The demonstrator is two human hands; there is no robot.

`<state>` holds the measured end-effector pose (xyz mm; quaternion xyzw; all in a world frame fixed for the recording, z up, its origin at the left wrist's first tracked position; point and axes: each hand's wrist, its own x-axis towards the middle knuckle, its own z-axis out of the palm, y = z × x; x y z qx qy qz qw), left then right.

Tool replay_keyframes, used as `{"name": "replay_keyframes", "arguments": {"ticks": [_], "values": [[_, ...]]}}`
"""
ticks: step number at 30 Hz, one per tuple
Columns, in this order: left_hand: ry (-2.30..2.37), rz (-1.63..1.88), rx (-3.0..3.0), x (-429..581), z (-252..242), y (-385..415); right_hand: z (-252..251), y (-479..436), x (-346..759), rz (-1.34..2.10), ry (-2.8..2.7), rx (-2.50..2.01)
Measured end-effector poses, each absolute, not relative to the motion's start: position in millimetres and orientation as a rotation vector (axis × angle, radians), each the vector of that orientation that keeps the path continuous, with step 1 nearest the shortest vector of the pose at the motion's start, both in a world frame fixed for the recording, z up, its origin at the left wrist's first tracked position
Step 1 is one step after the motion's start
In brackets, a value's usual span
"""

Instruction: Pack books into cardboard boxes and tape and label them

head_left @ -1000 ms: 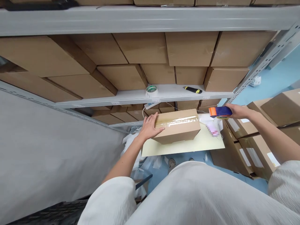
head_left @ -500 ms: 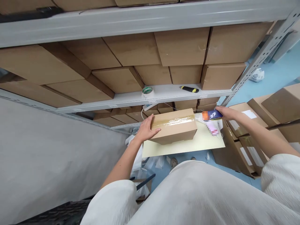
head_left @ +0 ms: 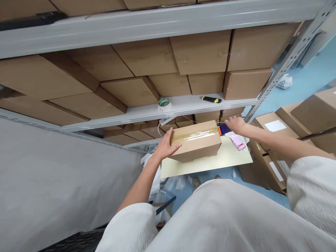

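A cardboard box [head_left: 195,138] with glossy clear tape along its top lies on a pale yellow board [head_left: 204,165]. At the box's left end rests my left hand [head_left: 166,145], thumb apart from the fingers and pressed to the cardboard. My right hand [head_left: 235,125] is closed round a dark blue and orange tape dispenser [head_left: 224,130], which is against the box's right end. A pink item [head_left: 237,140] lies on the board just below the dispenser, partly blurred.
Grey shelving [head_left: 183,105] full of cardboard boxes stands in front. On the shelf are a tape roll [head_left: 164,104] and a black and yellow cutter [head_left: 210,99]. More boxes [head_left: 278,127] are stacked at right; a grey wall [head_left: 65,182] is at left.
My right hand has moved left with the dispenser, bringing it from a short distance away up to the box's right end. My left hand stays on the box.
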<state>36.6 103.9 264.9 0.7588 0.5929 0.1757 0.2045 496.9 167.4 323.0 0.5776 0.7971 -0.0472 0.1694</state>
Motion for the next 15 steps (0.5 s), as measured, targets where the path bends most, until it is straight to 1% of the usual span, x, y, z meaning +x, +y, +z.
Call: {"name": "replay_keyframes", "arguments": {"ticks": [3, 7, 11, 15], "values": [[1.651, 0.51, 2.096, 37.9, 263.8, 105.0, 316.7, 161.9, 484.0, -0.081, 2.274, 1.671], [1.659, 0.489, 2.07, 38.7, 264.5, 103.6, 300.3, 142.9, 466.2, -0.025, 2.171, 1.598], [1.665, 0.479, 2.053, 39.2, 266.3, 100.0, 287.2, 137.0, 479.6, -0.185, 2.082, 1.621], [1.656, 0.506, 2.047, 39.3, 265.2, 98.2, 280.7, 137.2, 532.6, -0.561, 2.015, 1.84]]}}
